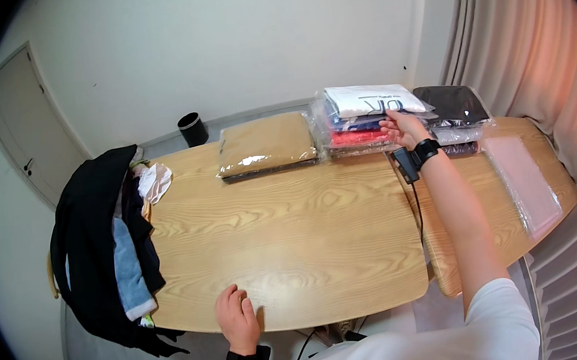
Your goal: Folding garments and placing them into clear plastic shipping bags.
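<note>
My right hand (400,128) has its fingers curled at the front edge of a white printed package (357,99), gripping it. That package lies on top of a stack of bagged folded items, with red (358,137) and blue layers below. My left hand (236,310) hangs loosely open at the front edge of the wooden table (287,230), fingers slightly bent and holding nothing. Both wrists wear black strapped devices, the right one with a cable hanging down.
A tan bagged bundle (264,142) sits left of the stack, a dark one (451,104) right of it. A pale pink bag (520,182) lies at the right. Black and blue clothes (81,232) are heaped at the left. A bin (192,130) stands behind; curtains (527,25) hang right.
</note>
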The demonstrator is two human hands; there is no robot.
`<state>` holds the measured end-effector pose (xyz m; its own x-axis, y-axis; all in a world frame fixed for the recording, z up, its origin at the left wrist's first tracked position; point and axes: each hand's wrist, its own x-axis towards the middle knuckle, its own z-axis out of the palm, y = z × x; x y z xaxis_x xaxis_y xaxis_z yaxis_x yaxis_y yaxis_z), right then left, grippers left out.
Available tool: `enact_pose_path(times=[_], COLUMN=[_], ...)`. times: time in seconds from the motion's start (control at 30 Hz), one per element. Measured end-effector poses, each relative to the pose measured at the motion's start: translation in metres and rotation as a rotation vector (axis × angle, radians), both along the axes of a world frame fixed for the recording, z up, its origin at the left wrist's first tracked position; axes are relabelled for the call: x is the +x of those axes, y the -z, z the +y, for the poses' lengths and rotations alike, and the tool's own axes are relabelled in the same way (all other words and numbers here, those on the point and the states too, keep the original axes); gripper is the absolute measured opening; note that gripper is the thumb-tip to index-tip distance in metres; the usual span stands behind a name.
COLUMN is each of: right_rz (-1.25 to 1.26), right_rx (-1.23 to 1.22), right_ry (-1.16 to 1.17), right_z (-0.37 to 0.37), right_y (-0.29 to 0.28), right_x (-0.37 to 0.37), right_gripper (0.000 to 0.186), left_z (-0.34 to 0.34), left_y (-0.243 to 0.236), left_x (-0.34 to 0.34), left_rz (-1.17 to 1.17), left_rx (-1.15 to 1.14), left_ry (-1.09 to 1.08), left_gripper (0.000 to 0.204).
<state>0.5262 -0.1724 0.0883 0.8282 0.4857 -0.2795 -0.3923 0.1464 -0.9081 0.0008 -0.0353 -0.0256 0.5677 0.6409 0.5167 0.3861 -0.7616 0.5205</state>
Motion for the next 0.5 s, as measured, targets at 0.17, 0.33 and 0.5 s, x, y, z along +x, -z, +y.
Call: enact_pose_path(times=[0.17, 0.33, 0.5], right_rz=[-0.001, 0.115, 0.183], right_rx=[0.079, 0.09, 0.077], right_ry=[-0.139, -0.513, -0.568], right_z=[-0.009, 0.009, -0.023], right_y=[0.015, 0.047, 0.065], right_x=[-0.054, -0.173, -0.298], right_gripper=[0.017, 0.019, 0.019], left_z=[0.003, 0.004, 0.03], left_y=[0.007, 0.001, 0.011], left_x=[0.005, 0.008, -0.016], left_rz=[-0.027, -0.053, -0.239], left_rx=[-0.003, 0.032, -0.103], left_ry=[-0.001, 0.015, 0.083], left_gripper=[0.015, 0.017, 0.023])
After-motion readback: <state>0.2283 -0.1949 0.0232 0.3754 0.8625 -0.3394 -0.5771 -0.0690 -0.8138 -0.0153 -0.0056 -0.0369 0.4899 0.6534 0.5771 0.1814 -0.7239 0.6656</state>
